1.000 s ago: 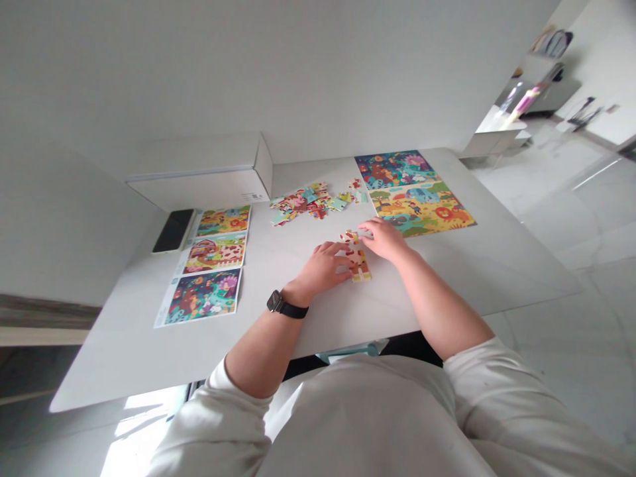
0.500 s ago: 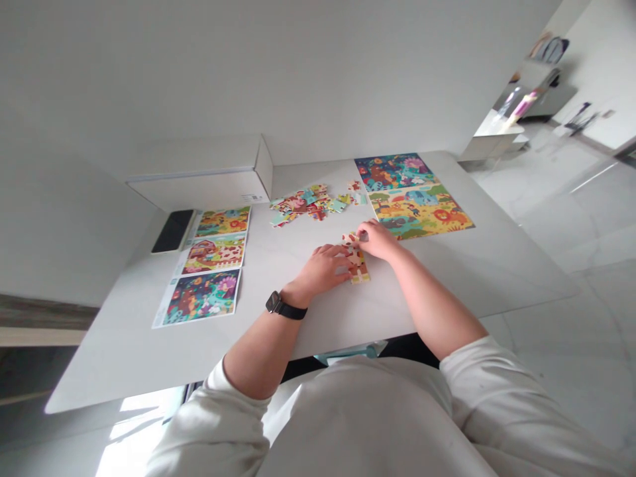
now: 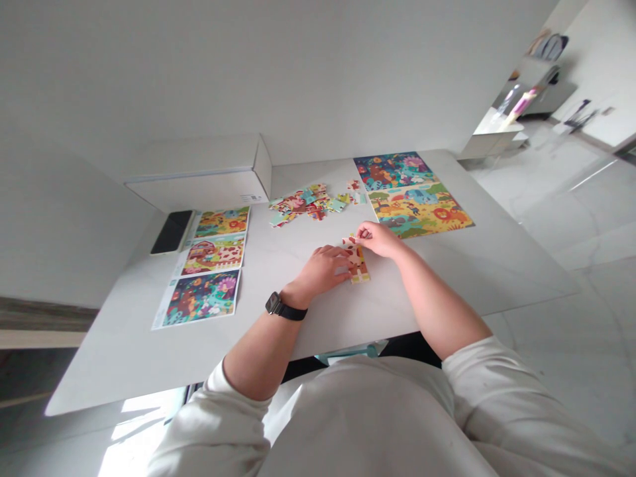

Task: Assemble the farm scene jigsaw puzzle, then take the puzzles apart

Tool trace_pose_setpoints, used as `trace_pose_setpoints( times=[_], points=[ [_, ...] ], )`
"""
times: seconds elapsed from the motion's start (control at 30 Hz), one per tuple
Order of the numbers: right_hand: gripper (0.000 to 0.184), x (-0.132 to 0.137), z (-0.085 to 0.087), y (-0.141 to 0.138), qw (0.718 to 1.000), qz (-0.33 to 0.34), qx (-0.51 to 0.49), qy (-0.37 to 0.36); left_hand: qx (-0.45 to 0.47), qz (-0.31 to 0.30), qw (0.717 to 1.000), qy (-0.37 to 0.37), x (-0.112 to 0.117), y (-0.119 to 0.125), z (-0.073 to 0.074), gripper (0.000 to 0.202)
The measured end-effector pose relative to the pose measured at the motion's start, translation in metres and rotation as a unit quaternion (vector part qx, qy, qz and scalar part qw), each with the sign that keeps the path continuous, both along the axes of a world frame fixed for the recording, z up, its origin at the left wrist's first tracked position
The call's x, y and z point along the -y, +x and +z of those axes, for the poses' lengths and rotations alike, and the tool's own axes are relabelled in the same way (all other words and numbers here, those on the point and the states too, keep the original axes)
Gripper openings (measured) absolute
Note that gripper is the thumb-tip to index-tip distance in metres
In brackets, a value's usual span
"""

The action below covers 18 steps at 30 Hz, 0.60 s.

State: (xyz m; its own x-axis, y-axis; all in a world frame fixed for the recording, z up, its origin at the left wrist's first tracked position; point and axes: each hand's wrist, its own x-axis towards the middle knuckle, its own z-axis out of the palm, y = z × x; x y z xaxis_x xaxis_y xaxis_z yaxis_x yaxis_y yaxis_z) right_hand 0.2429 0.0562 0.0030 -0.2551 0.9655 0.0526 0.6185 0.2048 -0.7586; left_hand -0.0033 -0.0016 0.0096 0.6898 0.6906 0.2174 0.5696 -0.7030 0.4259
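Near the body: a cream long-sleeved top (image 3: 377,424), sleeves pushed back, and a black strapped wristwatch (image 3: 285,308) on the left wrist.

Left hand (image 3: 322,270): lies palm-down, its slightly curled, unclenched fingers (image 3: 338,260) against the left edge of a narrow cluster of joined cardboard jigsaw pieces (image 3: 358,265), cream, red and orange, flat on a white table (image 3: 348,324).

Right hand (image 3: 378,240): fingers (image 3: 362,232) closed in a pinch at the cluster's top end, apparently on one small top piece; the exact hold is partly hidden.

Handling, judged: light, stiff and thin, with little to grip. Joins may part if lifted, so it is best steadied flat or held by its edges.

Beyond: a loose pile of multicoloured jigsaw pieces (image 3: 303,207), not touching the cluster; a large rectangular blue-and-yellow animal-scene panel (image 3: 412,195) to the right — whether joined pieces, cannot tell. To the left: three printed picture sheets (image 3: 213,265) and a black smartphone (image 3: 171,232).

Farthest: a white cardboard box (image 3: 199,175) at the table's far edge — clear of both hands.
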Motion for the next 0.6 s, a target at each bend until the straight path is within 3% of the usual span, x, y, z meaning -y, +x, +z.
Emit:
trace_pose_setpoints(
  times=[0.37,0.6],
  points=[
    [0.010,0.0038,-0.0013,-0.0085,0.992,-0.007,0.111,0.058,0.012,0.002,1.000,0.011,0.0006,-0.0006,-0.0021,0.023],
    [0.012,0.0062,0.0039,-0.0029,0.988,0.019,0.120,0.098,-0.010,0.011,1.000,0.009,-0.0010,-0.0003,-0.0034,0.035]
  ],
)
